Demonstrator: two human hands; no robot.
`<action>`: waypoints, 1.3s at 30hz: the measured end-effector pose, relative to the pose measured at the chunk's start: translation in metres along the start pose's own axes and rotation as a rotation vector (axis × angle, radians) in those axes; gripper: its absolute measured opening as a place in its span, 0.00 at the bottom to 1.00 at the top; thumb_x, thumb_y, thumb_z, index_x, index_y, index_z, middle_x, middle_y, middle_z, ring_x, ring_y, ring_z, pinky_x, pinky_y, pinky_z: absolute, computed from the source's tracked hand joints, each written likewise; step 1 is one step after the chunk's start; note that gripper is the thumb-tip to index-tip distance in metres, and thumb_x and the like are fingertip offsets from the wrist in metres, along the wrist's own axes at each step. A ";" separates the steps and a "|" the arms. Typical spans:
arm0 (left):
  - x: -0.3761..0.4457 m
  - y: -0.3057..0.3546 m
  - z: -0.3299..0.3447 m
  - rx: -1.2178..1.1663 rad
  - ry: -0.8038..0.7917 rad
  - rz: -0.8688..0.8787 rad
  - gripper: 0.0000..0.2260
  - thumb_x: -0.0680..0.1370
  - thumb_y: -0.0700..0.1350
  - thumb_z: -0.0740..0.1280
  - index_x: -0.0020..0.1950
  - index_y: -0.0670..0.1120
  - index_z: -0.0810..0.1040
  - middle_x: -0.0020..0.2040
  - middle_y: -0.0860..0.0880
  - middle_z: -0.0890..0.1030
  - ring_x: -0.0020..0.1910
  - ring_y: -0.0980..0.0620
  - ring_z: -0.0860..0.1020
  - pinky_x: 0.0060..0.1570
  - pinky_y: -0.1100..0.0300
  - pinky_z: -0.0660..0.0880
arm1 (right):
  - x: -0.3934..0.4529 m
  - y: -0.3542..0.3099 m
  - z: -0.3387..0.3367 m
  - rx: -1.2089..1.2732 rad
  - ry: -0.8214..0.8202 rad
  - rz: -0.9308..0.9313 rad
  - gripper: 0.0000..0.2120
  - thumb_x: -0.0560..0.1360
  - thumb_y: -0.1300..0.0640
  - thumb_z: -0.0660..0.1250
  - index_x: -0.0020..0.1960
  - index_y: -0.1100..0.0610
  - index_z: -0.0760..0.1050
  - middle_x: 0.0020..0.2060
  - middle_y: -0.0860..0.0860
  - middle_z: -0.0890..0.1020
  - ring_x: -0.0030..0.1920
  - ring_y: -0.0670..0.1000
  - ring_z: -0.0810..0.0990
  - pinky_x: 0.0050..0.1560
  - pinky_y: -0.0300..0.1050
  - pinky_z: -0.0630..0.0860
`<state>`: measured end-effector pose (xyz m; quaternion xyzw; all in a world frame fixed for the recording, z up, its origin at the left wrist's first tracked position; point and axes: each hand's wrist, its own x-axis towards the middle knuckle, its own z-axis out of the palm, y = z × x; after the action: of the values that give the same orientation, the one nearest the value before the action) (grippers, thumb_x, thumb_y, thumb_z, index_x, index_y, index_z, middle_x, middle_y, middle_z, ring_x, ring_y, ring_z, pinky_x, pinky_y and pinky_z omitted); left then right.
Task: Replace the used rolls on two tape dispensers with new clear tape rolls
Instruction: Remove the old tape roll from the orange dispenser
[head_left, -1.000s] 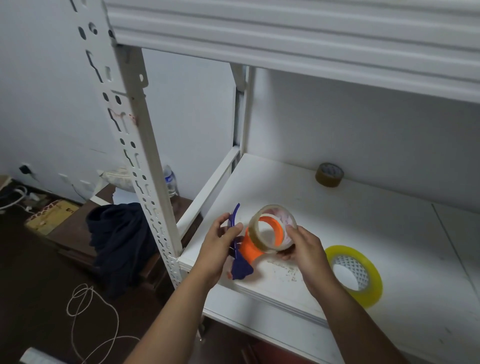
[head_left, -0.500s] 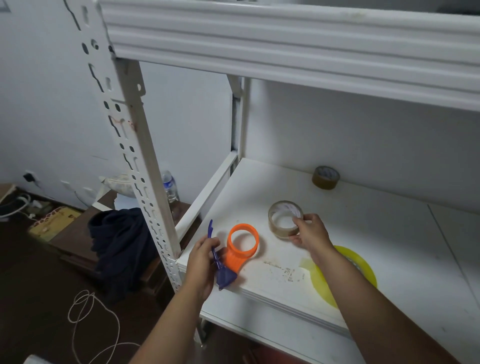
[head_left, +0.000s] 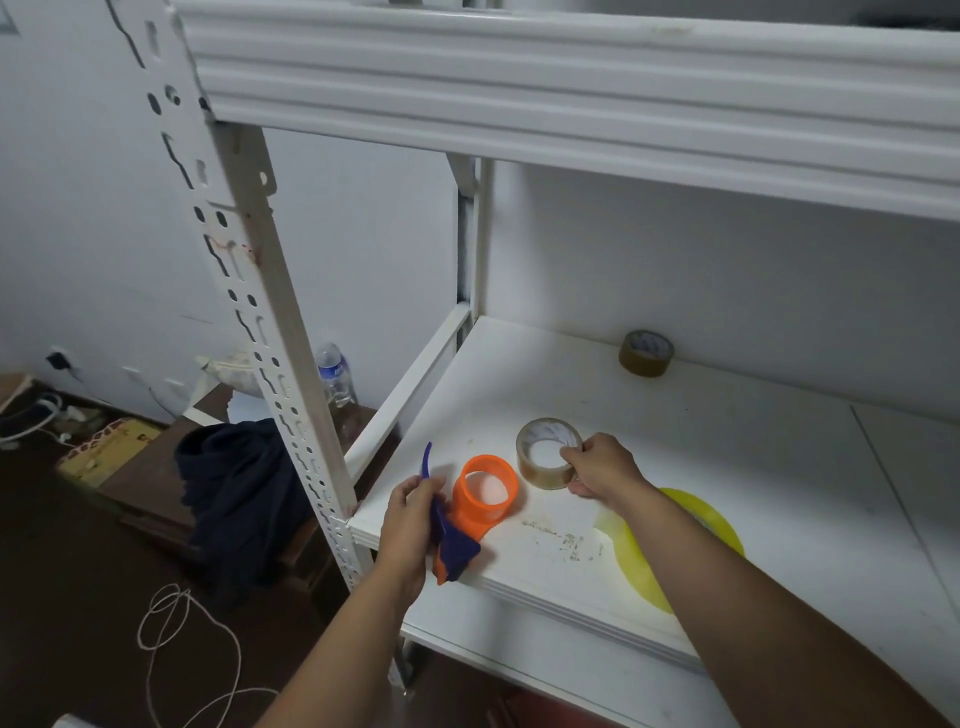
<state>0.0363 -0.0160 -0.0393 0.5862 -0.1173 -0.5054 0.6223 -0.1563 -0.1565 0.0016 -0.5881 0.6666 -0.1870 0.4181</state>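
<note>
An orange and blue tape dispenser (head_left: 478, 506) lies near the front left corner of the white shelf (head_left: 727, 467), its orange ring bare. My left hand (head_left: 410, 525) grips its blue handle. Just right of it a brownish clear tape roll (head_left: 545, 460) rests on the shelf, with my right hand (head_left: 597, 467) holding its rim. A large yellow tape roll (head_left: 696, 525) lies flat under my right forearm, partly hidden. Another small brown tape roll (head_left: 645, 352) stands by the back wall.
A slotted white upright post (head_left: 249, 291) stands left of the shelf and an upper shelf beam (head_left: 571, 88) hangs overhead. Below left are a dark cloth (head_left: 234, 483), a water bottle (head_left: 336, 376), a low wooden table and a cord (head_left: 182, 639) on the floor.
The tape roll came off the dispenser's orange ring. My right hand carried it right and set it on the shelf; my left hand lowered the dispenser onto the shelf.
</note>
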 end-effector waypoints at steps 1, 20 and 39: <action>0.000 -0.001 0.000 -0.001 0.006 0.002 0.15 0.78 0.47 0.67 0.62 0.45 0.73 0.43 0.44 0.79 0.40 0.49 0.77 0.40 0.56 0.76 | 0.000 0.000 0.000 -0.028 -0.006 -0.010 0.12 0.73 0.52 0.66 0.47 0.61 0.74 0.36 0.58 0.80 0.24 0.53 0.78 0.25 0.35 0.71; 0.009 -0.006 -0.003 0.088 0.031 0.009 0.16 0.77 0.51 0.67 0.59 0.43 0.75 0.48 0.42 0.80 0.47 0.45 0.78 0.45 0.53 0.77 | -0.035 -0.004 0.027 -0.592 0.097 -0.512 0.14 0.78 0.49 0.58 0.60 0.53 0.71 0.54 0.55 0.80 0.52 0.61 0.78 0.45 0.49 0.73; 0.006 -0.004 -0.001 0.083 0.043 0.001 0.16 0.78 0.52 0.67 0.59 0.43 0.75 0.48 0.42 0.81 0.45 0.46 0.79 0.42 0.56 0.76 | 0.003 -0.029 0.036 -0.553 -0.089 -0.360 0.38 0.75 0.46 0.62 0.77 0.55 0.46 0.77 0.57 0.48 0.76 0.57 0.50 0.70 0.54 0.60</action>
<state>0.0380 -0.0189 -0.0459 0.6221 -0.1249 -0.4872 0.6001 -0.1097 -0.1572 0.0009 -0.7953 0.5585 -0.0439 0.2318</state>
